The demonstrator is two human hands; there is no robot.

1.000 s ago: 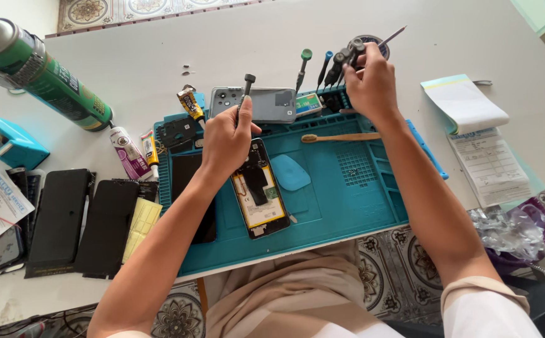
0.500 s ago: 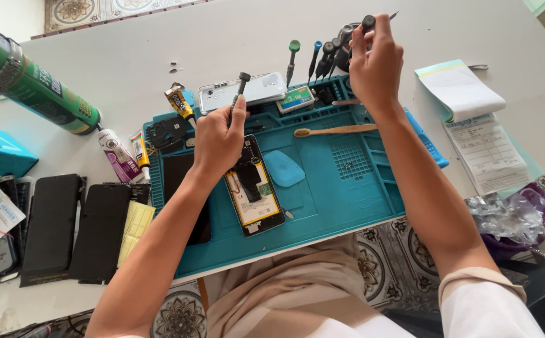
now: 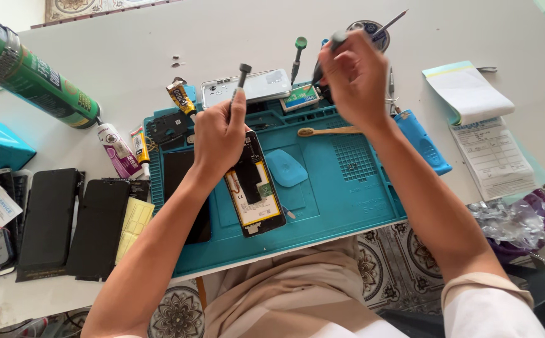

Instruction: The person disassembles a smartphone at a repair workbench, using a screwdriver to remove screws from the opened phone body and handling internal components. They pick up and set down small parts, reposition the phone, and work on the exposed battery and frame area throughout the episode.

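Note:
An opened phone (image 3: 257, 195) with its yellow-edged insides showing lies on a teal work mat (image 3: 347, 188). My left hand (image 3: 219, 134) rests on the phone's upper end and grips a thin black-capped screwdriver (image 3: 242, 72) that points up and away. My right hand (image 3: 355, 78) is raised over the mat's far edge, shut on a dark-handled tool (image 3: 330, 51). A thin metal tip (image 3: 392, 20) sticks out behind that hand, by a round holder (image 3: 367, 28).
On the mat lie a blue pick (image 3: 285, 168), a wooden-handled brush (image 3: 329, 131) and a black panel (image 3: 178, 172). A silver back cover (image 3: 266, 84) and green-topped screwdriver (image 3: 299, 50) sit behind. Left: spray can (image 3: 28, 75), glue tube (image 3: 117, 150), dark screens (image 3: 100, 225). Right: notepad (image 3: 469, 94).
My right hand has risen from the cluster of tools at the mat's back edge with a dark-handled tool in it. My left hand stays on the phone with the screwdriver.

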